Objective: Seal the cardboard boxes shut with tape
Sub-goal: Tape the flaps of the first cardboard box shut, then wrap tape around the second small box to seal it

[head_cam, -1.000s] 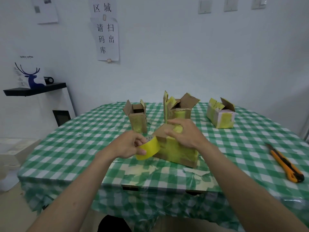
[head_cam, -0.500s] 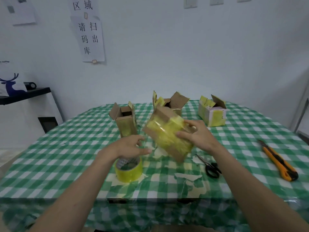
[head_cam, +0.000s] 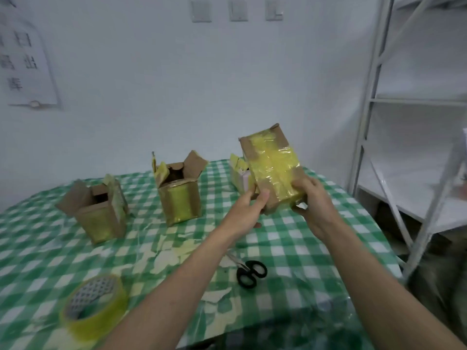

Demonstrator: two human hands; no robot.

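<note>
A closed cardboard box (head_cam: 271,165) wrapped in yellow tape is held up in the air, tilted, above the table's right side. My left hand (head_cam: 249,208) grips its lower left edge and my right hand (head_cam: 312,200) grips its lower right corner. The roll of yellow tape (head_cam: 94,313) lies flat on the table at the near left, with no hand on it. Two open boxes stand further back: one at the left (head_cam: 97,213) and one in the middle (head_cam: 179,193). A third open box (head_cam: 238,175) is partly hidden behind the held one.
Black-handled scissors (head_cam: 249,271) lie on the green checked tablecloth (head_cam: 43,248) under my left forearm. Scraps of tape (head_cam: 171,253) stick to the cloth in the middle. A white metal shelf rack (head_cam: 394,117) stands close to the table's right edge.
My left hand let go of the tape roll, which now lies on the table, and took hold of the box. Both hands lifted the box to the right; the view swung right.
</note>
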